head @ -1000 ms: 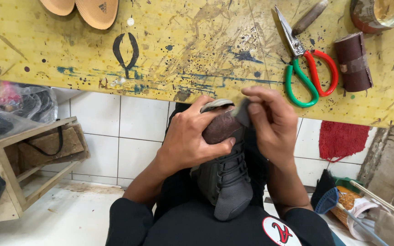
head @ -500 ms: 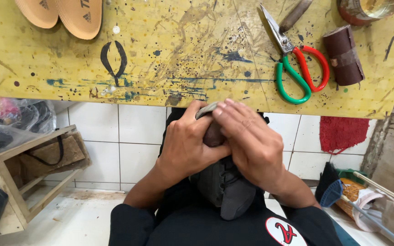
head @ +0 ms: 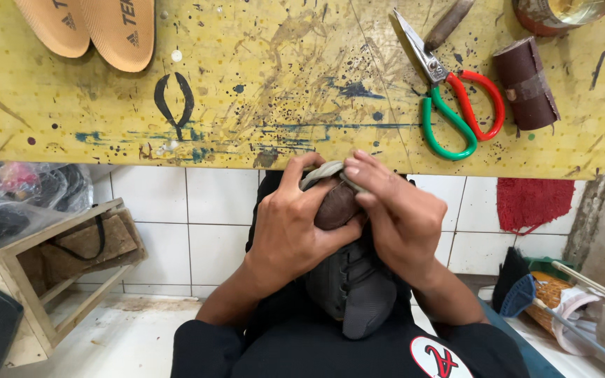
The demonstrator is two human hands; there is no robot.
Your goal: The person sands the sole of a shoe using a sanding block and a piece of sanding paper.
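A round white patch with a red emblem (head: 441, 358) sits on the black garment at the bottom edge, right of centre; dark printed logo marks (head: 129, 28) show on the two tan foam insoles lying at the yellow table's top left corner; a crumpled clear plastic bag (head: 15, 185) lies at the left edge, below the table; no screens or signs show.

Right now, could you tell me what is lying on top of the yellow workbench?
Two orange insoles, red-and-green scissors, a brown roll and a tin; its top edge is out of view.
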